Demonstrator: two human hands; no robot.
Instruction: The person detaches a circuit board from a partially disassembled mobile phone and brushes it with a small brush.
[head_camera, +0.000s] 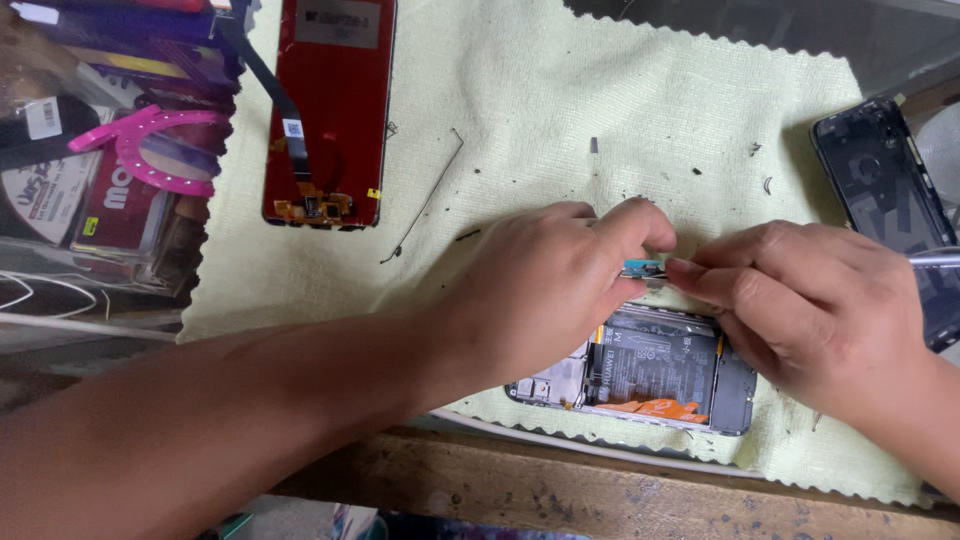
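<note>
My left hand (545, 285) pinches a small blue-and-grey part (642, 268) between thumb and forefinger. My right hand (810, 305) meets it from the right, its fingertips closed on the same part, with a metal tool (935, 258) sticking out to the right. Both hands hover over an opened phone (650, 375) lying on the pale yellow cloth (560, 110). The phone's dark battery and an orange flex strip show. Its upper edge is hidden under my hands.
A detached red-backed screen (335, 110) with a black flex cable lies at the cloth's top left. A thin black wire (425, 200) lies beside it. A dark phone back cover (885, 200) sits at right. Clutter with a pink hoop (160, 150) fills the left. Wooden table edge (560, 490) runs below.
</note>
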